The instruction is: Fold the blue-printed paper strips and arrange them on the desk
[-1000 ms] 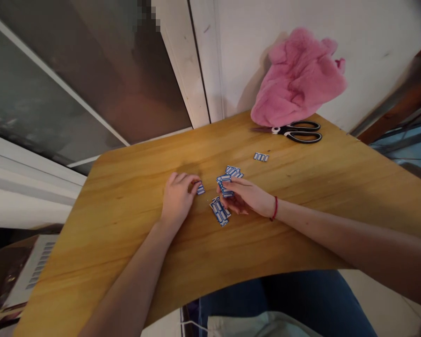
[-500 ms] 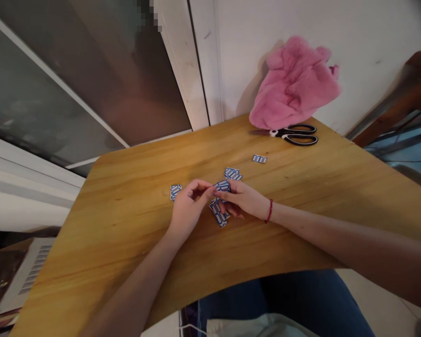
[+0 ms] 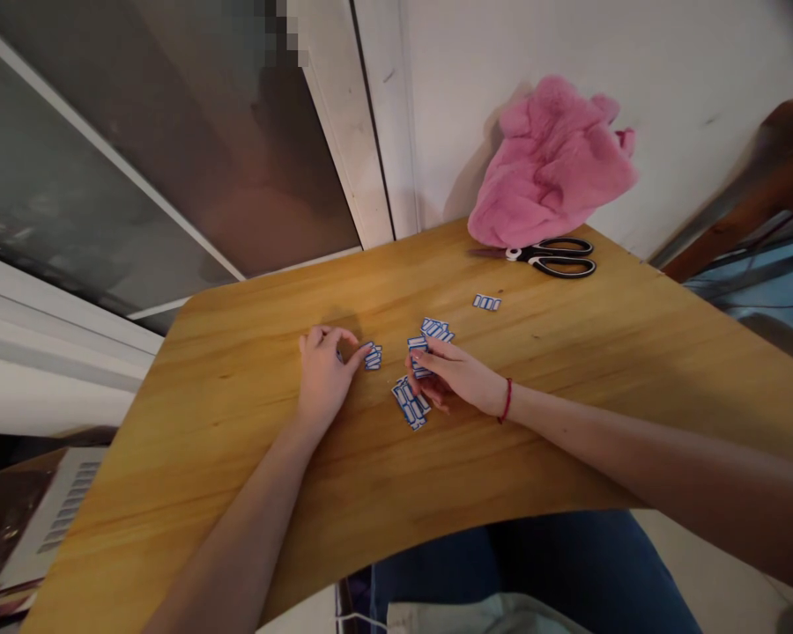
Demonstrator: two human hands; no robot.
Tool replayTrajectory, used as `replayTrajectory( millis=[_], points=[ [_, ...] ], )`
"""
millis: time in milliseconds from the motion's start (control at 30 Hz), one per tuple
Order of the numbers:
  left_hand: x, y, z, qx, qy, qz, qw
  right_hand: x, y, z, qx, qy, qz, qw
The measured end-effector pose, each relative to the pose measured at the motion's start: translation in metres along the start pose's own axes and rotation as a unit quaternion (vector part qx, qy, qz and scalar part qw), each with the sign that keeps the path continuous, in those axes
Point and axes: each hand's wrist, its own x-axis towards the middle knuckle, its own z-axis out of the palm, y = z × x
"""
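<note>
Between the thumb and fingers of my left hand (image 3: 323, 370) is a small label strip (image 3: 374, 357), white with blue borders. My left hand is closed and hovers over or near the tabletop; bits of another label show behind its fingers. My right hand (image 3: 461, 379), with a red cord at the wrist, pinches a few label pieces (image 3: 418, 361) of the same kind. Just below them lies a loose label pile (image 3: 411, 405) on the table. A second label pile (image 3: 437, 328) sits beyond my right fingertips, partly covered by the held pieces.
A lone label piece (image 3: 487, 303) lies farther back on the wooden table (image 3: 270, 467). Behind it are black-handled scissors (image 3: 548, 257), blades pointing left. Pink plush cloth (image 3: 555, 167) is heaped against the wall. A glass door (image 3: 251, 158) borders the table's back left.
My left hand has moved left, away from my right hand, carrying a label strip. My right hand stays nearly in place, still holding label pieces.
</note>
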Motion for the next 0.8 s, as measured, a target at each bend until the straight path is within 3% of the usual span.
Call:
replayTrajectory(
  millis=[133, 200, 300, 400, 467, 567, 667, 800],
  points=[
    [-0.002, 0.014, -0.007, -0.073, 0.032, -0.028, 0.996, 0.001, 0.003, -0.002, -0.024, -0.023, -0.034, 0.999],
    [-0.006, 0.027, -0.010, -0.179, -0.022, -0.056, 0.982, 0.001, 0.004, -0.002, -0.034, -0.019, -0.038, 0.999],
    [-0.013, 0.043, -0.010, -0.334, -0.153, -0.095, 0.925, 0.000, 0.003, 0.000, -0.063, -0.010, -0.040, 0.997],
    [-0.017, 0.050, -0.008, -0.380, -0.201, -0.121, 0.895, -0.001, 0.001, 0.002, -0.084, -0.007, -0.042, 0.996],
    [-0.017, 0.048, -0.008, -0.366, -0.184, -0.132, 0.903, -0.002, 0.000, 0.002, -0.085, -0.006, -0.040, 0.996],
    [-0.011, 0.036, -0.011, -0.281, -0.136, -0.128, 0.941, -0.002, -0.002, 0.003, -0.068, -0.011, -0.038, 0.997],
    [-0.003, 0.021, -0.010, -0.147, -0.092, -0.075, 0.982, -0.002, -0.003, 0.003, -0.036, -0.005, -0.022, 0.999],
    [0.004, 0.005, -0.003, -0.029, -0.076, 0.006, 0.997, -0.001, -0.002, 0.003, -0.003, 0.005, 0.010, 1.000]
  ],
)
